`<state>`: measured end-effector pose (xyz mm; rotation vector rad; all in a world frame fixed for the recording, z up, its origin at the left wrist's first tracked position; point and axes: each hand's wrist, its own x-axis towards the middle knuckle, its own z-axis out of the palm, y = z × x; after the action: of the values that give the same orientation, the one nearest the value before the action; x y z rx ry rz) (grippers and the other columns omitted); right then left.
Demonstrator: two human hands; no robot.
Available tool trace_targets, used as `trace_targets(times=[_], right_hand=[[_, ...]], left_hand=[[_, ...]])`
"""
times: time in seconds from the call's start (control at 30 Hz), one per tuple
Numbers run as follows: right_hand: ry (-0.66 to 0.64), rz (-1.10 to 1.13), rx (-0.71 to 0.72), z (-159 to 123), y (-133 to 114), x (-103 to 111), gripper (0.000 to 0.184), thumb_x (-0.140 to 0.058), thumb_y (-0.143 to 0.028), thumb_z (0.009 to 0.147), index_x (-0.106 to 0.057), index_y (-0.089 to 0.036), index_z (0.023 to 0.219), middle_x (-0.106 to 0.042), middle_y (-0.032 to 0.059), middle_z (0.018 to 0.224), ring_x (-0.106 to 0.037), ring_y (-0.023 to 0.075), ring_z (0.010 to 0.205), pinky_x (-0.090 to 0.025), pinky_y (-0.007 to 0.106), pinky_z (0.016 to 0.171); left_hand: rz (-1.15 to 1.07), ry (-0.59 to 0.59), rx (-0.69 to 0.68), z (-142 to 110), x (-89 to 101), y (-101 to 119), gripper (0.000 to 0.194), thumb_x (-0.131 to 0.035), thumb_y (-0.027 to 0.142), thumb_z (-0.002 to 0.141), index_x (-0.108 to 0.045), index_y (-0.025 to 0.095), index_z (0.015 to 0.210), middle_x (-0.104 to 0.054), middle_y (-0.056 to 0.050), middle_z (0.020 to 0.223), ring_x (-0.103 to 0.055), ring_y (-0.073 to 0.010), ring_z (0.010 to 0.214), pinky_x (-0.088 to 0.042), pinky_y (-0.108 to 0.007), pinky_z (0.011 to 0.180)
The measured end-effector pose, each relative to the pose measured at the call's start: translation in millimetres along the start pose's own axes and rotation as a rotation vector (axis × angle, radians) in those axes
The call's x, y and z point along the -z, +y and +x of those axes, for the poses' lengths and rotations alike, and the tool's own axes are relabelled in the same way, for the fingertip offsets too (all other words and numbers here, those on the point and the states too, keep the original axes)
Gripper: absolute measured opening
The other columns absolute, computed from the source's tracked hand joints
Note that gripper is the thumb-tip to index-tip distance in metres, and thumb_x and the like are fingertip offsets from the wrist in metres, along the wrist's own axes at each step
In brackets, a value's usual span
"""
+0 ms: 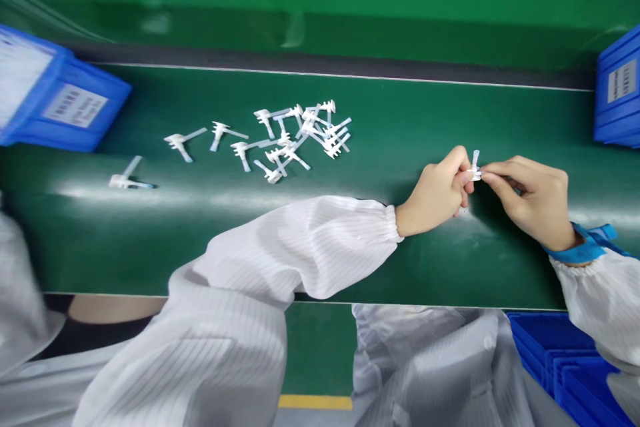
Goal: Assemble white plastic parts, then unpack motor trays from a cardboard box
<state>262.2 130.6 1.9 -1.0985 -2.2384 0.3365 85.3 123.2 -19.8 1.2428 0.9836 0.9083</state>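
Observation:
Between the fingertips of both hands is a small white plastic fitting with a pale, translucent tube standing up from it. My left hand pinches it from the left, its fingers curled. From the right, my right hand grips its other side between thumb and forefinger. The fingers cover much of the piece. Farther left on the green table lies a loose heap of similar white fittings with pale tubes. A few more lie apart, one white fitting being farthest left.
At the back left stands a blue bin with a barcode label, and another blue bin is at the right edge. A dark ledge runs along the table's back. Blue crates sit below at right. Another person's sleeve shows at left.

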Motion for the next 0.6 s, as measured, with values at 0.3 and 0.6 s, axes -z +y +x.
trace_targets(times=[0.3,0.6], right_hand=[[0.060,-0.029,-0.098,-2.6,-3.3,-8.9,0.015,-0.062,-0.026,0.096,-0.076,-0.022,0.092,-0.073,0.0038,0.081,-0.063,0.0148,0.063,-0.048,0.028,0.059],[0.018,0.022,0.049,4.7,4.7,-6.8,0.018,-0.058,-0.021,0.099,-0.075,-0.019,0.094,-0.074,0.0061,0.097,-0.067,0.0163,0.089,-0.051,0.030,0.082]], left_hand=[[0.027,0.022,-0.002,0.6,0.0,-2.7,0.017,-0.042,0.013,0.094,-0.037,0.022,0.081,-0.053,0.009,0.068,-0.052,-0.0031,0.044,-0.037,-0.016,0.042],[0.130,0.056,-0.039,-2.4,4.5,-6.1,0.013,-0.043,0.020,0.093,-0.040,0.021,0.082,-0.054,0.009,0.062,-0.049,-0.0037,0.041,-0.038,-0.014,0.042]])
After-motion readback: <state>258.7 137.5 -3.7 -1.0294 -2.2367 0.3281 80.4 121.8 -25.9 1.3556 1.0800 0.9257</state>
